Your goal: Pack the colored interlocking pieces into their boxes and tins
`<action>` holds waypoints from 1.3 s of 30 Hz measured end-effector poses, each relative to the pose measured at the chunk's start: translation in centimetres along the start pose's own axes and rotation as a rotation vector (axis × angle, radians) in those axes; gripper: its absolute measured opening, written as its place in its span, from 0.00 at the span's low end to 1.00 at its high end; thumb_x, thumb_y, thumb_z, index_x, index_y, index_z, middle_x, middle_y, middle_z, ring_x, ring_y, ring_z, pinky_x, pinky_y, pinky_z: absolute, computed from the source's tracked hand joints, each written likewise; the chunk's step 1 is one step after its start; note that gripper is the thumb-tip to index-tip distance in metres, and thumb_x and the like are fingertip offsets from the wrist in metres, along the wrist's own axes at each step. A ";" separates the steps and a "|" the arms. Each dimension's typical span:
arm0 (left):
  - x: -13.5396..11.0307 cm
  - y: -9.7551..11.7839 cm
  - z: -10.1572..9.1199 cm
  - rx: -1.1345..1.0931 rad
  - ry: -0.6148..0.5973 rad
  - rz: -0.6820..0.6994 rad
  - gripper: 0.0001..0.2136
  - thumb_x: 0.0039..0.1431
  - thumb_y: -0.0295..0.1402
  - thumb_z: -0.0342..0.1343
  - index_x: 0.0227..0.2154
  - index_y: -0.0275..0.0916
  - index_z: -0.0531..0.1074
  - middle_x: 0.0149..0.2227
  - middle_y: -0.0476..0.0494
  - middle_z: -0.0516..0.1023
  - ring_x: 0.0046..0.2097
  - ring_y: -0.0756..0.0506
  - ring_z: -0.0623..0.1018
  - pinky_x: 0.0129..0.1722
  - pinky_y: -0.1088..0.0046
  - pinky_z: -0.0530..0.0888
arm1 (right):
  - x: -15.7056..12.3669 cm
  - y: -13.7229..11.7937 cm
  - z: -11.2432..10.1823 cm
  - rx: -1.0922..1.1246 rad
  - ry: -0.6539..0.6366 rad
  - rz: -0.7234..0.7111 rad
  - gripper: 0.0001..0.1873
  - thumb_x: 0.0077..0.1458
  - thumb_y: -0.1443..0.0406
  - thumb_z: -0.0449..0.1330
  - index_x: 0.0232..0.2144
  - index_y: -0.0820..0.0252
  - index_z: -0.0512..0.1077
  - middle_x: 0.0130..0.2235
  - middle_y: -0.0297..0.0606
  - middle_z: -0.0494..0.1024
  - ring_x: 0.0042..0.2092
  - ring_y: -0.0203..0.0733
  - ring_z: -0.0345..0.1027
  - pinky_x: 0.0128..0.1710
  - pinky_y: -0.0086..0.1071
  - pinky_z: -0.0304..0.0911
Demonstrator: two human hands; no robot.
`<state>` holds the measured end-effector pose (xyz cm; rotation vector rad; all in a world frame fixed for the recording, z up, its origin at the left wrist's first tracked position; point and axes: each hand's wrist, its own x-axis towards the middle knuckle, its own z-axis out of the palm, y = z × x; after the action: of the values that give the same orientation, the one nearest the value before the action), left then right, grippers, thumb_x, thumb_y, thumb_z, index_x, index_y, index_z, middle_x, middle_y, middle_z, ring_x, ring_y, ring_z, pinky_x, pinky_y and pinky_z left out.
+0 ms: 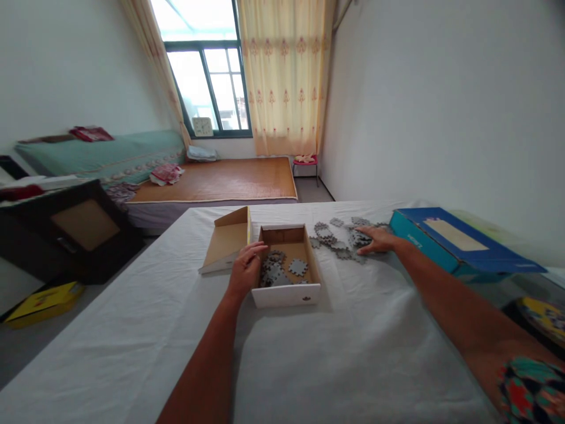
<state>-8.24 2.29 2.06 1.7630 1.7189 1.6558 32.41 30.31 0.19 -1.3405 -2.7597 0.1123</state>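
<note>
A small cardboard box [309,259] with a white front lies open on the white tablecloth; several grey jigsaw pieces [298,267] lie inside it. My left hand [245,269] rests on the box's left wall, fingers curled over the rim. Beside it on the left leans the box's lid [226,241]. My right hand [376,239] lies flat, fingers spread, on a heap of loose grey puzzle pieces [336,238] to the right of the box.
A blue cardboard box [463,241] sits at the table's right side by the wall. A dark cabinet [66,229] and a yellow box [44,301] stand on the floor at left. A bed [212,179] and a small red stool [305,162] lie beyond the table.
</note>
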 end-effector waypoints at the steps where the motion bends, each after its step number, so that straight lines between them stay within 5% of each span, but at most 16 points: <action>1: 0.0 0.0 0.0 0.001 -0.004 -0.005 0.15 0.56 0.31 0.48 0.40 0.41 0.78 0.50 0.42 0.77 0.54 0.43 0.73 0.59 0.59 0.66 | 0.1 -0.6 0.0 0.008 -0.023 0.004 0.48 0.39 0.46 0.67 0.61 0.52 0.63 0.61 0.47 0.67 0.61 0.58 0.60 0.59 0.48 0.54; 10: 0.1 0.0 -0.1 0.011 -0.012 -0.012 0.14 0.56 0.32 0.49 0.39 0.42 0.79 0.49 0.42 0.78 0.54 0.42 0.73 0.59 0.58 0.66 | -0.5 -1.8 0.6 0.011 0.030 -0.042 0.33 0.49 0.50 0.60 0.57 0.54 0.68 0.60 0.44 0.69 0.61 0.54 0.61 0.60 0.46 0.54; 17: 0.1 -0.1 0.0 0.020 -0.009 0.001 0.14 0.56 0.32 0.49 0.39 0.42 0.79 0.48 0.42 0.78 0.53 0.42 0.74 0.59 0.58 0.66 | -1.1 -2.8 0.3 -0.061 -0.005 -0.085 0.36 0.45 0.59 0.63 0.58 0.55 0.66 0.61 0.44 0.68 0.61 0.52 0.61 0.61 0.43 0.52; 29: 0.1 -0.5 0.0 0.016 -0.016 0.030 0.14 0.57 0.31 0.49 0.39 0.42 0.79 0.48 0.43 0.78 0.53 0.43 0.74 0.58 0.58 0.67 | -2.7 -4.8 2.0 -0.072 0.216 0.154 0.33 0.47 0.61 0.63 0.57 0.53 0.66 0.58 0.46 0.71 0.56 0.53 0.65 0.55 0.42 0.58; 34: -0.1 -0.2 0.0 0.005 -0.002 0.038 0.14 0.57 0.30 0.49 0.39 0.42 0.79 0.47 0.41 0.79 0.52 0.42 0.75 0.57 0.58 0.68 | -3.0 -4.1 2.1 0.059 0.312 0.194 0.32 0.45 0.63 0.63 0.55 0.52 0.68 0.55 0.43 0.73 0.55 0.52 0.66 0.54 0.41 0.61; 39: -0.1 -0.1 0.1 0.016 -0.015 0.022 0.14 0.57 0.30 0.49 0.39 0.43 0.79 0.48 0.43 0.78 0.53 0.43 0.74 0.58 0.58 0.67 | -3.1 -5.6 -0.5 0.371 0.484 0.264 0.27 0.48 0.55 0.61 0.51 0.56 0.70 0.47 0.41 0.78 0.47 0.52 0.72 0.47 0.40 0.67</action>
<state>-8.20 2.33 1.92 1.8027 1.7176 1.6379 30.01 24.45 1.10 -1.3941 -2.0418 0.2602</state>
